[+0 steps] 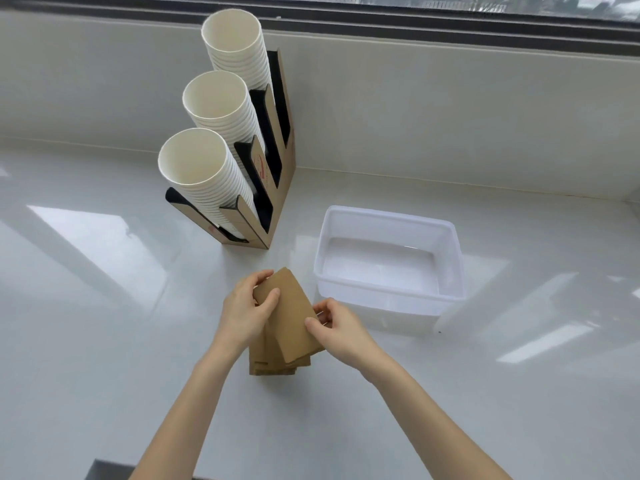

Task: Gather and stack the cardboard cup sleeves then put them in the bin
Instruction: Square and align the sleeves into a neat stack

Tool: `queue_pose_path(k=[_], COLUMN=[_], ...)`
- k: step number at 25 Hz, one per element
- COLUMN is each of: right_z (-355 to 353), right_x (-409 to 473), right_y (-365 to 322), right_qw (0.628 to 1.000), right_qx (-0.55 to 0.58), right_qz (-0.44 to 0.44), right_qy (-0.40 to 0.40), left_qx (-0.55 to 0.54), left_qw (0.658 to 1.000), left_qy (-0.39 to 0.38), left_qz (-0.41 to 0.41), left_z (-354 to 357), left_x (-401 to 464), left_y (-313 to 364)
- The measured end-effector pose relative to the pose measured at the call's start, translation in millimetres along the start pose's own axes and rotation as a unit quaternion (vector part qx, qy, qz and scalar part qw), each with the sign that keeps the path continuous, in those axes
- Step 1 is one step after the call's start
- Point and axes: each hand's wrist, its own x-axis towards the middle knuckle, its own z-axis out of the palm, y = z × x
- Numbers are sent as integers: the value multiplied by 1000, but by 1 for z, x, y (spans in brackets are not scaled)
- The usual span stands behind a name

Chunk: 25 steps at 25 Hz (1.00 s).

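Observation:
A stack of flat brown cardboard cup sleeves (289, 327) lies on the white counter just in front of me, its edges fanned and uneven at the near end. My left hand (244, 311) grips the stack's far left corner, thumb on top. On the right edge, my right hand (337, 327) pinches the stack between thumb and fingers. The translucent white plastic bin (446, 271) stands empty to the right of the stack, a short way beyond my right hand.
A cardboard cup holder (277, 188) with three tall stacks of white paper cups (202, 174) stands behind the sleeves, to the left of the bin. The white counter (104, 306) meets a wall and window sill at the back.

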Motion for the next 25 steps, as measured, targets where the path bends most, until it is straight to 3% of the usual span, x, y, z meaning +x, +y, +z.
queue_pose_path(k=[5, 12, 18, 22, 25], right_z=[20, 28, 30, 28, 28], right_x=[12, 16, 19, 27, 27], right_y=[0, 8, 13, 13, 9], right_qw=[998, 980, 980, 992, 994], right_qx=[-50, -198, -198, -96, -55], right_qz=[36, 1, 32, 80, 80], right_qy=[2, 29, 17, -24, -42], left_qx=[57, 106, 50, 27, -13], left_qw=[998, 993, 990, 984, 973], left_qy=[-35, -51, -49, -23, -49], left_qz=[-1, 21, -119, -172, -223], left_z=[3, 14, 14, 12, 8], left_x=[9, 12, 10, 8, 3], left_y=[-13, -23, -33, -35, -45])
